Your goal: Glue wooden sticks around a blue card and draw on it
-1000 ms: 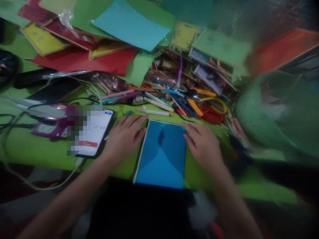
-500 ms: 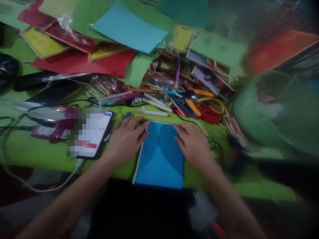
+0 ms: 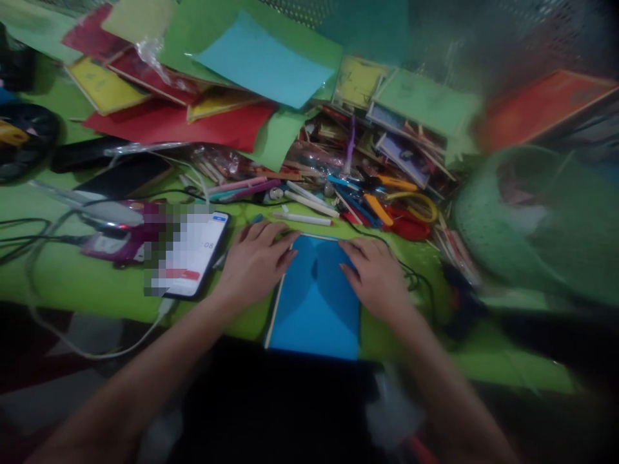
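Right of the phone (image 3: 199,258), we have the blue panel (image 3: 314,316) lying flat; our left hand (image 3: 256,261) and, farther from the phone, our right hand (image 3: 378,274) rest unclenched at its far corners.

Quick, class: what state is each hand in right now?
Left hand: open, at the blue card's upper left corner, not closed around it.
Right hand: open, at the upper right corner, not closed around it.

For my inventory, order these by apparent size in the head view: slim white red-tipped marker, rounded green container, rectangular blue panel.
1. Rounded green container
2. Rectangular blue panel
3. Slim white red-tipped marker
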Demonstrator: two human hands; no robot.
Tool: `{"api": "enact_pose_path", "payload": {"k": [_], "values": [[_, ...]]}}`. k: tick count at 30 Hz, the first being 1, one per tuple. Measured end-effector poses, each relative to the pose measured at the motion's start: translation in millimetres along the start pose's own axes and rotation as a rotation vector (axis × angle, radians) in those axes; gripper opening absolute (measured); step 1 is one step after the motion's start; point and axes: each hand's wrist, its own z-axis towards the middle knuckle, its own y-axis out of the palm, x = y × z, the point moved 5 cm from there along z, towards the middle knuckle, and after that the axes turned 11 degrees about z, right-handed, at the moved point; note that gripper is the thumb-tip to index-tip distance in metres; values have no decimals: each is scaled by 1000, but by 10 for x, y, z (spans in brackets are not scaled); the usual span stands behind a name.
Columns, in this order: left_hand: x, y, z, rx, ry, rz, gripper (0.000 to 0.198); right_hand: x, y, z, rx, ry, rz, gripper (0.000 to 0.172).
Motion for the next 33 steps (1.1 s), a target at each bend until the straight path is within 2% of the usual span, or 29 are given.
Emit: {"api": "enact_pose_path", "payload": {"k": [5, 10, 18, 22, 33], "values": [[-82, -34, -24, 99, -71, -129, 38, -59, -96, 35, 102, -30, -19, 44], [-141, -80, -86, 139, -107, -151, 35, -246, -111, 180, 74, -68, -33, 42], [-72, -46, -154, 83, -8, -159, 31, -574, 13, 459, -63, -120, -26, 43], [-32, -51, -162, 41, 20, -154, 28, -594, 61, 498, -89, -114, -41, 42], [4, -85, -190, 46, 40, -171, 26, -648, 92, 519, -117, -128, -114, 40]]}}
